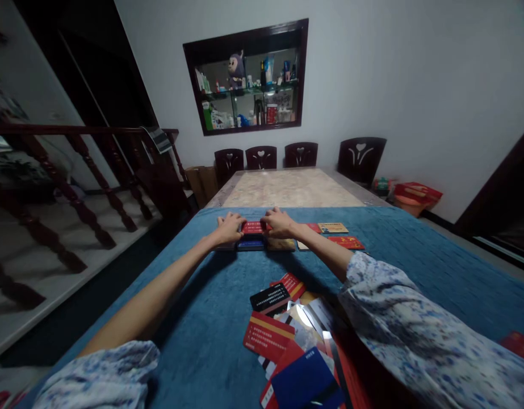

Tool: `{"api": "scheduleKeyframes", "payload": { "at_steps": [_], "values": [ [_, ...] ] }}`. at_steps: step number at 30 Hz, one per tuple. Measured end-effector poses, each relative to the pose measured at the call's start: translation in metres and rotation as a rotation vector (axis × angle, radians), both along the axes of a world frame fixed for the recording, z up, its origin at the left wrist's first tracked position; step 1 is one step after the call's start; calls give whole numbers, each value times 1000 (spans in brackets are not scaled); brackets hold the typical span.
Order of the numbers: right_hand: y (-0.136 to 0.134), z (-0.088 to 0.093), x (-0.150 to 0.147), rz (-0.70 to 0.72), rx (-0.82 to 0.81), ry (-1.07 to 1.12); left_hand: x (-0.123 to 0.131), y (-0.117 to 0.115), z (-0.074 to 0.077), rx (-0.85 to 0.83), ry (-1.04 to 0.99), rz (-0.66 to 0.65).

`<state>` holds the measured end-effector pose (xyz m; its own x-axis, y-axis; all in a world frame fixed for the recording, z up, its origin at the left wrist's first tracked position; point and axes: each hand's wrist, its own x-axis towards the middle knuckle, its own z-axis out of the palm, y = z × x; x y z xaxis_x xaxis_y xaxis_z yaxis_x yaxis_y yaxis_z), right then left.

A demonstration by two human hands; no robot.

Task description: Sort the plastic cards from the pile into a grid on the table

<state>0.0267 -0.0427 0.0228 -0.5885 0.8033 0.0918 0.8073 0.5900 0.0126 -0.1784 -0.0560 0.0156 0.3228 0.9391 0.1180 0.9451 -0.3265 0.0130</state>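
Note:
A red card point(253, 227) with white print lies at the far part of the blue cloth, in the back row of laid-out cards. My left hand point(231, 227) grips its left edge with curled fingers. At its right edge my right hand point(279, 223) holds it, fingers bent. Just in front are a dark blue card point(250, 245) and a gold-brown card point(281, 245). Farther right lie a yellowish card point(333, 228) and a red-and-gold card point(347, 242). My right forearm partly covers the cards between.
Nearer me is a loose, overlapping heap with a black card point(270, 299), a red striped card point(268, 336) and a blue card point(307, 380). The blue cloth point(193, 318) covers the table's near part. Several chairs point(262, 158) stand behind the table, with a wooden railing point(74, 132) at left.

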Motion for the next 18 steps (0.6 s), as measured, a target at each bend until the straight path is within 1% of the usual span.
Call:
{"api": "scheduleKeyframes", "payload": {
  "at_steps": [4,9,18],
  "values": [
    [11,-3,-4,-29,-20,-16,2,10,0,-27,42,31],
    [23,-8,-8,-54,-41,-35,2,23,-3,-53,67,45],
    [35,-15,-15,-78,-70,-70,-2,45,-16,-76,57,42]
  ]
}}
